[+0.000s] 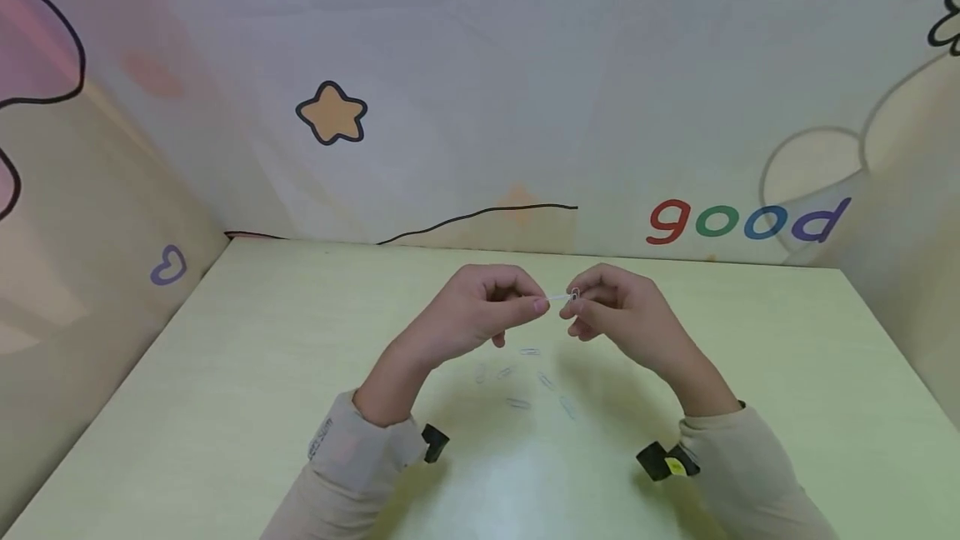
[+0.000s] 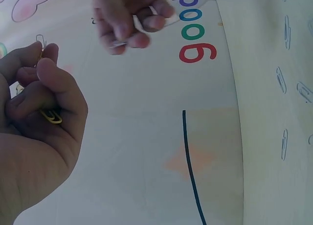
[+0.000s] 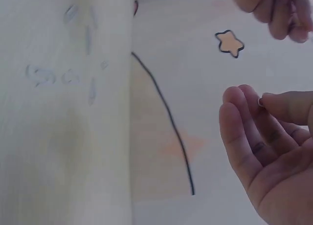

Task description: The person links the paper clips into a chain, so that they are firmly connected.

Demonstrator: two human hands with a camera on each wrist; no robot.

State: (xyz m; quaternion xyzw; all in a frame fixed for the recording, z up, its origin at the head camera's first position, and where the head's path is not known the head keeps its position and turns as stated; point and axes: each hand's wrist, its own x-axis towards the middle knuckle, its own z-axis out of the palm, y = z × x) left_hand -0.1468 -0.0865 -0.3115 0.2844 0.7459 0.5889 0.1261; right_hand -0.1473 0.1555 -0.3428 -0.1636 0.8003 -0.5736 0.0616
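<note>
Above the pale green table (image 1: 247, 373) my two hands meet at mid-height. My left hand (image 1: 534, 303) pinches one end of a small white paper clip (image 1: 560, 297), and my right hand (image 1: 576, 300) pinches the other end with thumb and forefinger. In the left wrist view my left hand (image 2: 41, 56) is curled, with a yellow paper clip (image 2: 51, 117) tucked against the palm and another clip (image 2: 40, 40) at the fingertips. My right hand (image 2: 142, 24) shows at the top there, gripping a white clip (image 2: 157, 18). The right wrist view shows my right hand (image 3: 259, 105) with fingers bent.
Several loose paper clips (image 1: 517, 402) lie on the table below my hands, and they show again as paper clips (image 2: 280, 79) in the left wrist view. Cartoon-printed walls (image 1: 480, 107) enclose the table at the back and both sides. Black wrist cameras (image 1: 663, 461) sit on both sleeves.
</note>
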